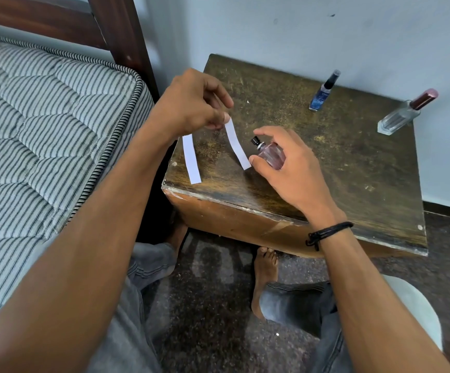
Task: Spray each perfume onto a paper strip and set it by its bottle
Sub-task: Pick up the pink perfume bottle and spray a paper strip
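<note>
My left hand (194, 103) pinches the top end of a white paper strip (236, 145), which hangs slanted above the worn wooden table (353, 162). Just right of the strip, my right hand (291, 165) grips a small pinkish glass perfume bottle (271, 154), its black nozzle pointing up and left toward the strip. A second white paper strip (191, 160) lies flat near the table's left edge. At the back stands a slim blue perfume bottle (322, 92) with a dark cap. A clear bottle with a maroon cap (404, 114) stands at the far right.
A striped mattress (43, 125) and dark wooden bed frame (121, 30) flank the table on the left. A pale wall rises behind. My knees and bare feet (264, 275) are on the dark speckled floor below the table's front edge.
</note>
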A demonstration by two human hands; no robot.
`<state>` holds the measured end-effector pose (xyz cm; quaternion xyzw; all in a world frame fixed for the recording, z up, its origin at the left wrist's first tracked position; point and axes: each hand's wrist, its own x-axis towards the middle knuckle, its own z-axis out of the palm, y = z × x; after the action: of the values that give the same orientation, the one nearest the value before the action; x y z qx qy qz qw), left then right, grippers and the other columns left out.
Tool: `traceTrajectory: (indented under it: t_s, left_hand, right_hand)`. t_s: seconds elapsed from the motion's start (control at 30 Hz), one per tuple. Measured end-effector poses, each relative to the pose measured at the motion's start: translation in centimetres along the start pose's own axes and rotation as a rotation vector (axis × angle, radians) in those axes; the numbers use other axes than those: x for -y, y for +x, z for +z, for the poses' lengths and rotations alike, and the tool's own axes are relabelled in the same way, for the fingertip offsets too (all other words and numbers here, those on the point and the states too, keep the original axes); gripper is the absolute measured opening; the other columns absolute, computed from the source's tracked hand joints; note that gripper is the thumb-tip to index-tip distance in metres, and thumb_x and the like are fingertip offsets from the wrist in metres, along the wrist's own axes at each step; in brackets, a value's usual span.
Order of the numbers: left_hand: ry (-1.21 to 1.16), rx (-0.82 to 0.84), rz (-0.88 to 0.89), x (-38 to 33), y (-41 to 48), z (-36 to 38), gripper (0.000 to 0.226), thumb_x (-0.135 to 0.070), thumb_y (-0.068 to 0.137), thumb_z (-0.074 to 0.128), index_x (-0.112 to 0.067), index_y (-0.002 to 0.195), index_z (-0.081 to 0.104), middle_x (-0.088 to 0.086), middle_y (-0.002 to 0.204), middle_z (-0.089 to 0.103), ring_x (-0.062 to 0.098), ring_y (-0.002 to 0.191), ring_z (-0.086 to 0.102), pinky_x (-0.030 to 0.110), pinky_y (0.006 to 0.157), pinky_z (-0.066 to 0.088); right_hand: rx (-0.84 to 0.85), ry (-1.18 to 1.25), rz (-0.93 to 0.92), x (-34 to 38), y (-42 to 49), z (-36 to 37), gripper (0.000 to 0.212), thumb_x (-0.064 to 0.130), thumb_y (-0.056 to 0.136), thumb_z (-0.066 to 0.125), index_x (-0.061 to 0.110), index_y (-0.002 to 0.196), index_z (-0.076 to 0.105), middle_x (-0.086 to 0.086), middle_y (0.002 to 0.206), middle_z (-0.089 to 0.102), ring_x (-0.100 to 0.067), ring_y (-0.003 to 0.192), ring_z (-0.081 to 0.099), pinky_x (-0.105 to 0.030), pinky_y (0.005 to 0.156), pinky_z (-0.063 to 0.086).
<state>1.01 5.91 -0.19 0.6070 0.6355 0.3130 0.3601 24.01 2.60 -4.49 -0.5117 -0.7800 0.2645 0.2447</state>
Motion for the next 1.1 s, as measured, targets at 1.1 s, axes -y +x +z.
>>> traceTrajectory:
  t_s: [1.1]
  left_hand:
    - [0.430,0.033,0.155,-1.2,-0.2,4.0,0.015,-0.016,0.084,0.076,-0.023,0.098,0.074,-0.010,0.082,0.068,0.008,0.089,0.062,0.030,0.085,0.047]
  right_hand:
    - [-0.130,0.872,0.252,0.2,0.8,-1.8,0.049,-0.011,0.088,0.064,0.019,0.127,0.058,-0.020,0.124,0.059,-0.012,0.112,0.065,-0.053,0.106,0.050]
